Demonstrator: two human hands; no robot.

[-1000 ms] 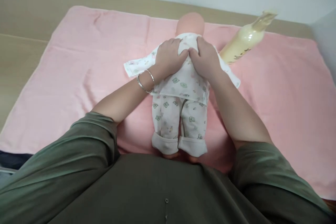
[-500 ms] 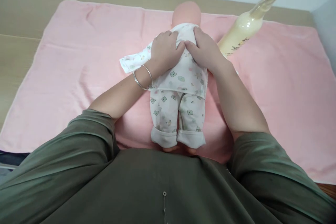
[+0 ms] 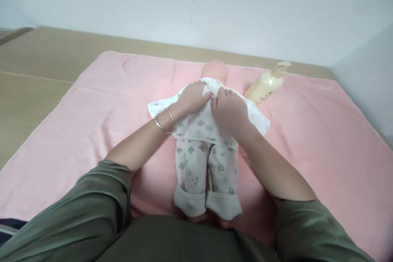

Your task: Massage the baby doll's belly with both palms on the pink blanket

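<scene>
Doll: laid lengthwise on the pink towel, its head pointed toward the wall and its feet toward the person's body; whether it is turned face up or face down cannot be told with certainty.
Doll's head: left bare, its smooth rounded top shown beyond the neckline.
Printed shirt: worn by the doll, its sleeves spread out to both sides, its cloth gathered into folds near the neckline between the two hands.
Printed trousers: worn below the shirt hem, the cuffs turned up above the partly shadowed feet.
Left hand: rested on the shirt's upper part, thumb pointed inward; whether cloth is pinched under it cannot be told.
Right hand: curled at the upper shirt, the gathered cloth pinched by thumb and fingers.
Silver bangle: worn on the left wrist.
Pump bottle: placed on the towel beyond the right-hand sleeve, cream-coloured, marked with dark lettering too small to be read.
Pink towel: spread over the wooden surface, with creases shown at the left.
Wall: seen behind, pale.
</scene>
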